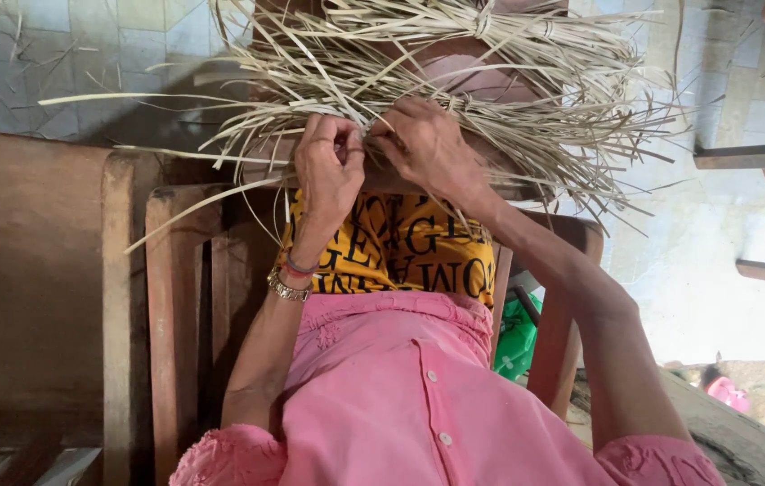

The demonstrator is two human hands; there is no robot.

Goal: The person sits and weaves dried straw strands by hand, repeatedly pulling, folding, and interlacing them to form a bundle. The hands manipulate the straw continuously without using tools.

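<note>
While you look down at your lap, your 2 hands meet at the near edge of a wide, loose mass of pale dried straw strips (pixel 454 81) that spreads across the far part of the scene. Your left hand (pixel 328 171) sits left of centre with its fingers (pixel 339 135) curled shut, pinching a few strips. Your right hand (pixel 427 148) touches it on the right, fingers bent and closed on strips at the same spot. Loose ends fan out to the left, right and far side; 1 long strip (pixel 193 211) slants down to the left, over a brown wooden chair (pixel 121 306). 2 tied knots show near the far edge of the mass. On your left wrist you wear a metal bracelet (pixel 286 288) and a thin band. Under your hands lies a yellow cloth with black lettering (pixel 400 247), and nearer still your pink buttoned shirt (pixel 400 396). A green object (pixel 517 337) shows just right of the shirt. Pale floor tiles (pixel 697 261) lie to the right.
</note>
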